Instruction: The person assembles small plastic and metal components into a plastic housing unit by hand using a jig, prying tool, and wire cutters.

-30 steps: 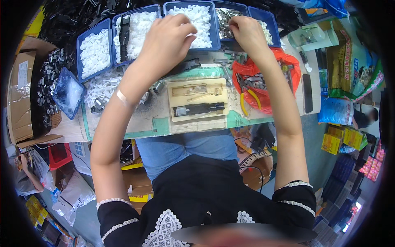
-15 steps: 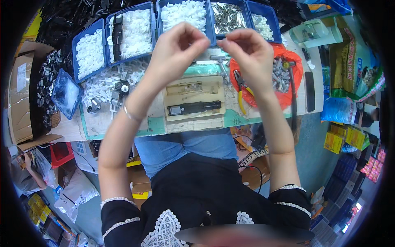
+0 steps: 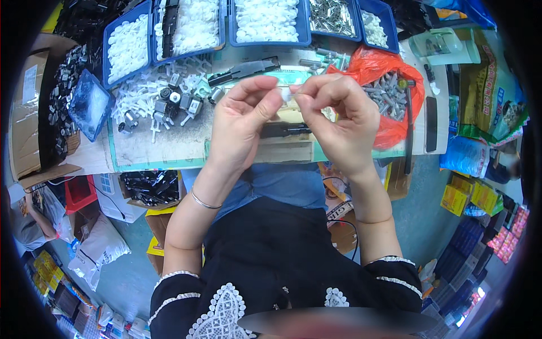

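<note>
My left hand [image 3: 240, 121] and my right hand [image 3: 341, 116] are raised over the table's front part, fingertips almost meeting. Between them shows a small white plastic piece [image 3: 286, 94], pinched by the left thumb and forefinger. The right thumb and forefinger are also pressed together beside it; whatever they hold is too small to make out. Below the hands, a black elongated part [image 3: 285, 130] lies in a pale fixture block [image 3: 282, 151], partly covered by the hands. Behind the left hand, another black elongated part [image 3: 245, 70] rests at a slant.
Blue bins of white plastic pieces [image 3: 265, 21] and metal pins [image 3: 332, 17] line the back. White stems [image 3: 135, 104] and dark-capped fittings [image 3: 179, 101] are heaped at left. On the right are a red bag [image 3: 409, 73] of grey cylinders and a dark phone-like slab [image 3: 431, 125].
Both hands have come back from the bins toward me and closer together, with a white piece now visible between them. A black part now lies slanted behind the fixture.
</note>
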Demonstrator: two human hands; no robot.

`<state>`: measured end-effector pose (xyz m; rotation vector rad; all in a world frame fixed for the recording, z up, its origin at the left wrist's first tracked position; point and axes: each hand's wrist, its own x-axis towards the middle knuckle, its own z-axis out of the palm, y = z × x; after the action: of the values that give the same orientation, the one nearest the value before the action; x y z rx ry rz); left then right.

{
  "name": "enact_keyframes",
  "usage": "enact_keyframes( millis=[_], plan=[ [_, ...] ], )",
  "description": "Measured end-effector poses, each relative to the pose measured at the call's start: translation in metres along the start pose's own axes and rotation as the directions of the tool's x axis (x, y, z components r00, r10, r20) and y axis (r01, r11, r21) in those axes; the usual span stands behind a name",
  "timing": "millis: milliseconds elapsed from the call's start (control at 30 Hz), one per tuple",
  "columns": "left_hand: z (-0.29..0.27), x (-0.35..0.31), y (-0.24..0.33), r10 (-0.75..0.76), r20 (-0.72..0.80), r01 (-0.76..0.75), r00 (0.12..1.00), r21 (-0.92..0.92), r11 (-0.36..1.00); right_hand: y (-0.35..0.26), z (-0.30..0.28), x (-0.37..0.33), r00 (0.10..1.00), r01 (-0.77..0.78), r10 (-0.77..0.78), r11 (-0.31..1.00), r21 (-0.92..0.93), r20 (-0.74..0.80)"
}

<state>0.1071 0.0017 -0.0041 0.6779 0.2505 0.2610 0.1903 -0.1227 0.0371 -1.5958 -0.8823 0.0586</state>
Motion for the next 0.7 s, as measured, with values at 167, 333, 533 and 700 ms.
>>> enact_keyframes(
  millis=[167,333,533,700],
  plan=[
    [-0.008,-0.028,-0.003,0.57,0.248,-0.512,0.783,0.777,0.367,-0.01,-0.001,-0.024,0.93,-0.367,0.361,0.924,0.103,0.072],
    [-0.033,-0.053,0.005,0.314,0.866,-0.755,0.389,0.495,-0.43,-0.011,-0.008,-0.043,0.875,-0.321,0.346,0.938,-0.131,0.34],
    [-0.047,-0.05,0.007,0.215,0.798,-0.686,0.563,0.596,-0.417,0.019,0.009,-0.043,0.919,0.204,0.004,0.85,-0.485,0.394],
    [-0.068,-0.041,0.007,0.176,0.728,-0.64,0.662,0.672,-0.373,0.047,0.017,-0.042,0.852,0.481,-0.218,0.685,-0.547,0.476]
  ],
)
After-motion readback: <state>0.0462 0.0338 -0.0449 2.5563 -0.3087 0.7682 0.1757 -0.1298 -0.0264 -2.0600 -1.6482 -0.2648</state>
